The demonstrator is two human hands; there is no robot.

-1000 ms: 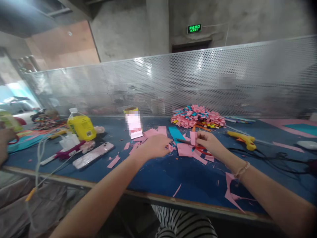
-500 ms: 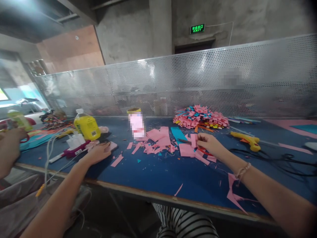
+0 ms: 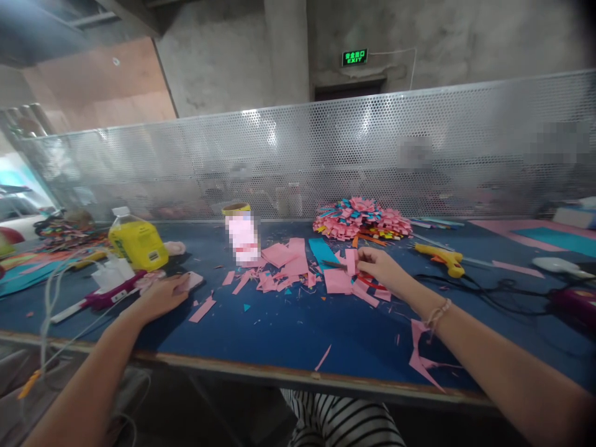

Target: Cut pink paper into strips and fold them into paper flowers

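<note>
My left hand (image 3: 162, 295) is palm down at the left, its fingers stretched over the near end of a pale pink phone (image 3: 194, 282) on the table. My right hand (image 3: 379, 268) grips red-handled scissors (image 3: 371, 282) and also pinches a small pink paper piece (image 3: 351, 259). The dark blades lie on the table, pointing left among the paper. Beneath and around them are a pink paper sheet (image 3: 338, 281), a blue paper strip (image 3: 323, 251) and several pink scraps (image 3: 272, 278).
Behind my right hand is a heap of pink and blue paper strips (image 3: 363, 218). A yellow glue gun (image 3: 440, 257) and black cables lie to the right. A roll (image 3: 241, 239), a jug of yellow liquid (image 3: 137, 242) and a purple power strip (image 3: 109, 295) stand or lie leftward.
The view has turned to the right, so everything sits further left in it. The other person's hand at the left edge is out of view. My hands keep nearly the same places on the table.
</note>
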